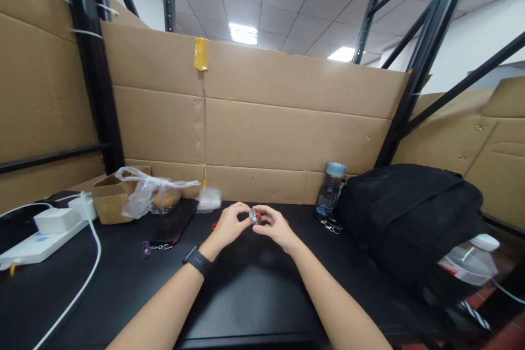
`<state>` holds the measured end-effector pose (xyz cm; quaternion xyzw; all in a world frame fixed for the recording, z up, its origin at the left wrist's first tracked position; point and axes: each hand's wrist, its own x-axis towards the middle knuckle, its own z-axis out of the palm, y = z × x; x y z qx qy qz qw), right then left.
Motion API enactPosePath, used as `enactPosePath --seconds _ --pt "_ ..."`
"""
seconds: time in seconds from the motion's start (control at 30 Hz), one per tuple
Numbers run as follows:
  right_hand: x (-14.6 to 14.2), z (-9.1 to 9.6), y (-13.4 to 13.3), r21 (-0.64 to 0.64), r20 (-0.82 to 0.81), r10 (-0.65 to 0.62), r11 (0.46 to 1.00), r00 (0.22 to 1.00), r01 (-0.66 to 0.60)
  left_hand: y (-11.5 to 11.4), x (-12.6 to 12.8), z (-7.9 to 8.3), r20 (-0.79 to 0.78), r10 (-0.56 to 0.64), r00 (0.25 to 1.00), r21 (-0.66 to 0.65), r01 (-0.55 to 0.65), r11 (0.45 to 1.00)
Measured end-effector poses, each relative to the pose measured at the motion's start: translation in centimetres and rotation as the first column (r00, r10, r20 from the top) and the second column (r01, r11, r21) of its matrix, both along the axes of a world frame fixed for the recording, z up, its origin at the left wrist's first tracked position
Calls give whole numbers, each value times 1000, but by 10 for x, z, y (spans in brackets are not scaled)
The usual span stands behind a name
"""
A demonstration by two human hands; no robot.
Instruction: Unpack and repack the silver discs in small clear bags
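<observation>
Both hands meet over the middle of the black table (254,306), fingers closed around one small item. It is a round, clear or silvery piece with a bit of red (254,216), too small to name. My left hand (230,225) pinches its left side between thumb and fingers; a dark watch (197,261) is on that wrist. On the other side, my right hand (279,228) grips it with thumb below and fingers above. Just left of my left hand a small red thing (214,226) shows, mostly hidden.
Leftward lie a dark phone-like slab (174,221) with a keychain, a tied plastic bag (143,197), a cardboard box (110,202) and a white power strip (45,243). A small clear packet (209,198) sits behind. A bottle (329,190) and black backpack (406,224) stand right.
</observation>
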<state>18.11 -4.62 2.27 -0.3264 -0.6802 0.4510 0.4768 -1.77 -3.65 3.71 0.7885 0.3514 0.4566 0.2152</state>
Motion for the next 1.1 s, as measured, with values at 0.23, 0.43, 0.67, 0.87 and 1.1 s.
enactPosePath --seconds 0.23,0.43,0.67,0.87,1.1 --pt "-2 -1 0 30 -9 -12 999 1000 12 2 -3 2 -123 39 992 18 -37 999" --pt "19 4 12 121 59 -223 969 973 215 12 -39 10 -387 325 863 154 -287 945" --pt "77 -8 38 396 508 -616 788 602 472 34 -78 0 -564 317 762 2 -383 924" --pt "84 -17 41 356 647 -549 831 529 427 42 -79 -12 -600 279 750 -28 -369 929" --pt "87 -23 43 276 713 -475 866 516 417 50 -72 -33 -509 184 841 -11 -220 975"
